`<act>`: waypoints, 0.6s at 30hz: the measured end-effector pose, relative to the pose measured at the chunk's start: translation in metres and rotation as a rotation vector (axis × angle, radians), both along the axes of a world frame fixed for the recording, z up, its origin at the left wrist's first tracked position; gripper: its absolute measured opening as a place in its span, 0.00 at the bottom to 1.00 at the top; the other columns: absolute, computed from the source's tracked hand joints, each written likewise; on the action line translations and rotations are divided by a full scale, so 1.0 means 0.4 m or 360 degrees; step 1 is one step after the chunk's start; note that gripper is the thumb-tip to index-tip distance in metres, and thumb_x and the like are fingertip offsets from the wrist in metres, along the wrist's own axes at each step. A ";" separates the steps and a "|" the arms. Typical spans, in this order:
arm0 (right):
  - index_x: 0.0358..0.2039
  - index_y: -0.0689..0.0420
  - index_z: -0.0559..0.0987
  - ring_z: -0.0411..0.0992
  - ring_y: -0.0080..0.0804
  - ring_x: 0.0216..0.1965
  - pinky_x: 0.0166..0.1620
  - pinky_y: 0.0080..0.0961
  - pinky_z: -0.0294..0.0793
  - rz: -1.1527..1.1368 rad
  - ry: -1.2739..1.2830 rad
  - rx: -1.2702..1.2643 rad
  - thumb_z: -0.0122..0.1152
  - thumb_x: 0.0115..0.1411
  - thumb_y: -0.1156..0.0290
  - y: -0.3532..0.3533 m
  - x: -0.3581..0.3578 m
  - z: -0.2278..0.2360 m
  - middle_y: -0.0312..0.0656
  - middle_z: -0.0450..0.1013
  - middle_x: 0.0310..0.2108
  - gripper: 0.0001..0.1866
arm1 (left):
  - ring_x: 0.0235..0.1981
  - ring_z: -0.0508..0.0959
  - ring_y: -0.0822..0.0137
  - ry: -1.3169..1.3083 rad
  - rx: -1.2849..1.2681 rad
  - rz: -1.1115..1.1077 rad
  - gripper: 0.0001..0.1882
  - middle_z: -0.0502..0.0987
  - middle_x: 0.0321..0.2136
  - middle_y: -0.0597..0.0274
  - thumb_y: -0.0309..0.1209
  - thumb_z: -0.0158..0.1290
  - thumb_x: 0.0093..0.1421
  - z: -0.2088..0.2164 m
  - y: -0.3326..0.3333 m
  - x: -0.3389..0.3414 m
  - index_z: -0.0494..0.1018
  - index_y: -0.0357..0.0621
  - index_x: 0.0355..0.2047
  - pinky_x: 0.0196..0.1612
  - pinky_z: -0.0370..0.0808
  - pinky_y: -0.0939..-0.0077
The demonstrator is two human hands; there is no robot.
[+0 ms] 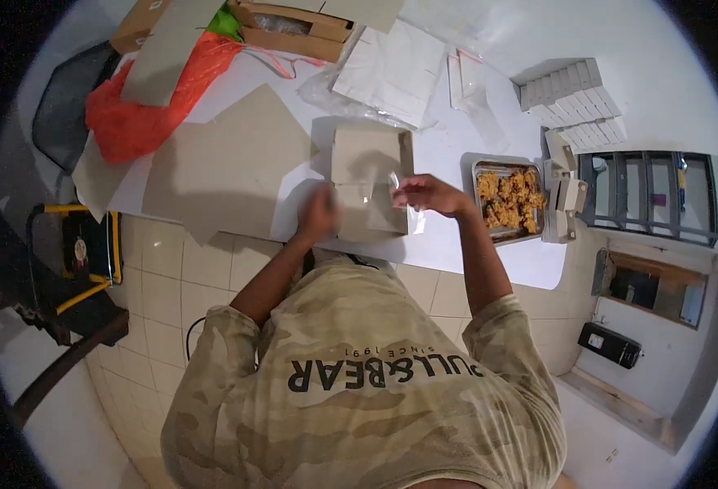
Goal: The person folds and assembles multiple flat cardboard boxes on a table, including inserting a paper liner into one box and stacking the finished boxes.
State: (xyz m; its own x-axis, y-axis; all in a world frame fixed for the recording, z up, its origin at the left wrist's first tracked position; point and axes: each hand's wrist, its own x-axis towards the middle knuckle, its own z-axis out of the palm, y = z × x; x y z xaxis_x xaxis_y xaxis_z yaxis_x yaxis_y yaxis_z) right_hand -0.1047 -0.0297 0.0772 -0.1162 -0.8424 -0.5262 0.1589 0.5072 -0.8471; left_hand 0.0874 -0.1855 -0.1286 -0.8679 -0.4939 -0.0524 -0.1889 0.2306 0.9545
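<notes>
An open cardboard box (370, 156) with a grey-beige inside sits on the white table in front of me. My left hand (318, 213) is at the box's left side. Motion smears its fingers, so I cannot make out their grip. Over the box's right edge, my right hand (428, 196) is closed, pinching a thin clear plastic piece (417, 220) that catches the light. To the right of that hand stands a metal tray (501, 239) of golden-brown fried pieces (501, 200).
Flat cardboard sheets (228, 163) cover the left of the table (456, 261), beside a red plastic bag (122, 122). White sheets (395, 69) lie at the back. White folded boxes (570, 94) stack at the right, with small cartons (566, 204) by the tray.
</notes>
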 end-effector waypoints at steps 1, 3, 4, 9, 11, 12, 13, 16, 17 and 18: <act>0.34 0.59 0.73 0.68 0.22 0.30 0.31 0.18 0.67 -0.0015 0.0027 -0.0034 0.57 0.50 0.71 0.008 -0.004 -0.089 0.36 0.72 0.30 0.10 | 0.35 0.70 0.55 0.0096 -0.0025 0.0026 0.27 0.66 0.36 0.48 0.34 0.57 0.45 -0.004 -0.004 -0.002 0.61 0.37 0.44 0.37 0.69 0.67; 0.34 0.58 0.74 0.70 0.27 0.31 0.33 0.21 0.69 0.0019 0.0336 0.0171 0.59 0.48 0.70 0.023 -0.012 -0.200 0.38 0.73 0.29 0.12 | 0.33 0.70 0.56 0.0160 -0.0076 0.0028 0.26 0.66 0.36 0.48 0.34 0.57 0.45 0.019 -0.016 0.011 0.61 0.37 0.43 0.36 0.69 0.68; 0.34 0.57 0.74 0.71 0.31 0.31 0.34 0.24 0.70 0.0041 0.0855 0.0157 0.58 0.48 0.68 0.030 0.003 -0.217 0.39 0.73 0.29 0.12 | 0.33 0.71 0.57 0.0075 -0.0034 0.0006 0.26 0.67 0.36 0.49 0.34 0.57 0.46 0.055 -0.009 0.014 0.62 0.37 0.42 0.35 0.70 0.69; 0.29 0.57 0.74 0.71 0.42 0.30 0.34 0.32 0.71 -0.0338 0.1524 0.0344 0.57 0.44 0.70 0.021 0.083 -0.251 0.45 0.72 0.28 0.09 | 0.32 0.72 0.62 -0.0053 0.0121 -0.0066 0.21 0.69 0.33 0.52 0.32 0.56 0.48 0.095 -0.025 0.022 0.64 0.36 0.40 0.32 0.71 0.73; 0.28 0.57 0.74 0.72 0.42 0.29 0.33 0.33 0.71 -0.0519 0.1447 0.0287 0.56 0.45 0.70 0.042 0.098 -0.284 0.45 0.72 0.27 0.09 | 0.31 0.73 0.63 -0.0062 0.0087 -0.0076 0.19 0.69 0.32 0.53 0.31 0.55 0.48 0.105 -0.019 0.018 0.64 0.36 0.39 0.32 0.71 0.74; 0.28 0.57 0.74 0.72 0.43 0.28 0.32 0.34 0.71 -0.0664 0.1374 0.0205 0.55 0.46 0.70 0.034 0.108 -0.278 0.45 0.72 0.25 0.08 | 0.31 0.73 0.64 -0.0067 0.0049 -0.0046 0.18 0.70 0.32 0.53 0.30 0.55 0.48 0.102 -0.022 0.017 0.65 0.36 0.38 0.31 0.71 0.74; 0.28 0.57 0.74 0.72 0.43 0.28 0.32 0.34 0.71 -0.0681 0.1369 0.0203 0.55 0.46 0.70 0.026 0.117 -0.272 0.45 0.72 0.25 0.08 | 0.31 0.73 0.64 -0.0070 0.0039 -0.0059 0.18 0.70 0.32 0.53 0.30 0.55 0.48 0.100 -0.023 0.017 0.65 0.36 0.38 0.31 0.71 0.74; 0.31 0.56 0.71 0.72 0.46 0.28 0.31 0.37 0.72 -0.0980 0.1214 0.0276 0.53 0.47 0.75 0.001 0.162 -0.264 0.47 0.72 0.23 0.09 | 0.31 0.73 0.64 -0.0060 0.0038 -0.0044 0.18 0.70 0.32 0.54 0.29 0.55 0.48 0.083 -0.025 0.014 0.65 0.36 0.37 0.31 0.71 0.75; 0.31 0.56 0.71 0.72 0.46 0.28 0.31 0.37 0.72 -0.0989 0.1211 0.0267 0.53 0.47 0.75 0.005 0.170 -0.279 0.47 0.72 0.23 0.09 | 0.30 0.73 0.64 -0.0086 0.0020 -0.0016 0.17 0.70 0.31 0.54 0.29 0.55 0.48 0.076 -0.023 0.014 0.65 0.36 0.37 0.31 0.71 0.74; 0.35 0.57 0.70 0.72 0.44 0.29 0.33 0.34 0.72 -0.0964 0.1250 0.0317 0.53 0.46 0.75 0.009 0.178 -0.287 0.48 0.72 0.26 0.12 | 0.30 0.73 0.64 -0.0114 0.0006 -0.0001 0.17 0.70 0.31 0.54 0.29 0.55 0.48 0.087 -0.018 0.008 0.65 0.36 0.36 0.31 0.71 0.74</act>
State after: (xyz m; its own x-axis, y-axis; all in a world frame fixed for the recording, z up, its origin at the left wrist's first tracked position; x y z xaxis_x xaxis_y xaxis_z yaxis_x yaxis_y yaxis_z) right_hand -0.0335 -0.0260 -0.0375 -0.8689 -0.4321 -0.2416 -0.1296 0.6696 -0.7313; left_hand 0.0907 -0.1928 -0.0938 -0.8622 -0.4930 -0.1164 -0.2569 0.2274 0.9393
